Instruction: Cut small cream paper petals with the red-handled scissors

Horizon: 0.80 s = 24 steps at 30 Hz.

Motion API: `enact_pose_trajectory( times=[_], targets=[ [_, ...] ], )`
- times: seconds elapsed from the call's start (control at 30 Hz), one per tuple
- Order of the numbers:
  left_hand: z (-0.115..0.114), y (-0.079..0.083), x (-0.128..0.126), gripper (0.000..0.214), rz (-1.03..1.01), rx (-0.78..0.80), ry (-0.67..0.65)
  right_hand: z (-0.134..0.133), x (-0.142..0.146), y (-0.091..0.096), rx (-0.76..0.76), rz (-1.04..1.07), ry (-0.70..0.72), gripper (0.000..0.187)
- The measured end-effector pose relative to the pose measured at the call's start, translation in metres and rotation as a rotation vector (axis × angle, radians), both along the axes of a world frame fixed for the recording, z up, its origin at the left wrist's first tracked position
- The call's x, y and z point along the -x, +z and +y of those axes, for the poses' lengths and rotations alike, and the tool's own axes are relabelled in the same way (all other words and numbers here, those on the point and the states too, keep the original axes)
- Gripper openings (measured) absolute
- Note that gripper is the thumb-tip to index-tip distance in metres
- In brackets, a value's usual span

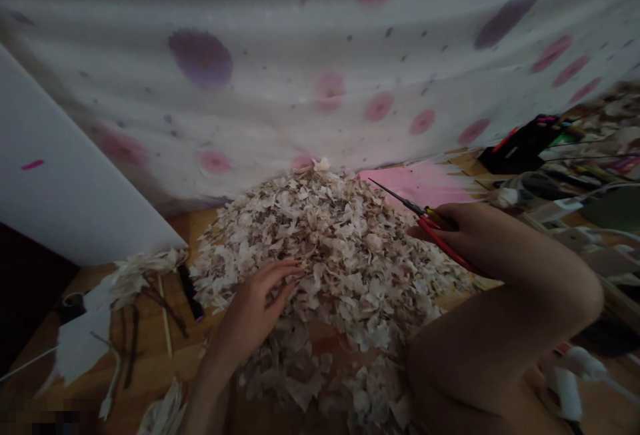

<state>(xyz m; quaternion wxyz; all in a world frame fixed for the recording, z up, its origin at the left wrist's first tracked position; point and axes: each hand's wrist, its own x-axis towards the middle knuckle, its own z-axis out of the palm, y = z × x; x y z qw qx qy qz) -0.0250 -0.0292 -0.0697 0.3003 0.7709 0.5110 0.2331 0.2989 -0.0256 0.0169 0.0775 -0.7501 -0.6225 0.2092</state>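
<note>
**One palm flat, one fist closed**

Rests left hand (260,305) palm-down on the scrap heap (345,235), fingers spread, pinching nothing. Holds red-handled scissors (423,216) in right hand (465,231), fingers wrapped round the handles, blades together, tip over the pink sheet (425,181). Heap on wooden floor (150,368), against spotted cloth (280,55). Print on clutter (575,155) at right too blurred to read.

Arms (525,268) bare; knee (475,368) prob. too.
</note>
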Motion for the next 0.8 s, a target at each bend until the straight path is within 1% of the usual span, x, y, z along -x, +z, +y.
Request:
enact_pose_trajectory(
  times=[0.1, 0.17, 0.23, 0.3, 0.37, 0.43, 0.5, 0.57, 0.63, 0.73, 0.8],
  targets=[
    [0.006, 0.001, 0.004, 0.024, 0.05, 0.043, 0.076, 0.002, -0.005, -0.005, -0.012, 0.015, 0.018, 0.068],
    [0.008, 0.001, -0.002, 0.023, 0.108, 0.135, 0.111, 0.004, -0.009, -0.009, -0.038, 0.019, 0.04, 0.068],
    [0.009, -0.002, -0.014, 0.023, 0.16, 0.19, 0.102, 0.006, -0.012, -0.013, -0.055, 0.018, 0.06, 0.068],
    [0.009, -0.007, -0.026, 0.022, 0.249, 0.148, 0.062, 0.007, -0.014, -0.015, -0.059, 0.008, 0.065, 0.068],
    [0.01, -0.014, -0.037, 0.03, 0.373, 0.053, 0.037, 0.008, -0.014, -0.015, -0.052, -0.004, 0.065, 0.068],
    [0.009, -0.021, -0.042, 0.038, 0.47, -0.001, 0.031, 0.009, -0.014, -0.015, -0.039, -0.011, 0.065, 0.07],
    [0.009, -0.025, -0.043, 0.036, 0.503, -0.015, 0.03, 0.009, -0.015, -0.015, -0.032, -0.017, 0.065, 0.071],
    [0.008, -0.025, -0.039, 0.026, 0.496, -0.017, 0.021, 0.009, -0.015, -0.016, -0.041, -0.022, 0.075, 0.071],
    [0.009, -0.022, -0.033, 0.013, 0.428, 0.004, 0.003, 0.009, -0.015, -0.017, -0.054, -0.027, 0.076, 0.07],
    [0.013, -0.017, -0.018, 0.02, 0.244, 0.073, -0.001, 0.009, -0.014, -0.02, -0.072, -0.043, 0.083, 0.067],
    [0.016, -0.015, -0.008, 0.023, 0.144, 0.099, 0.05, 0.009, -0.013, -0.02, -0.083, -0.062, 0.096, 0.062]
  ],
)
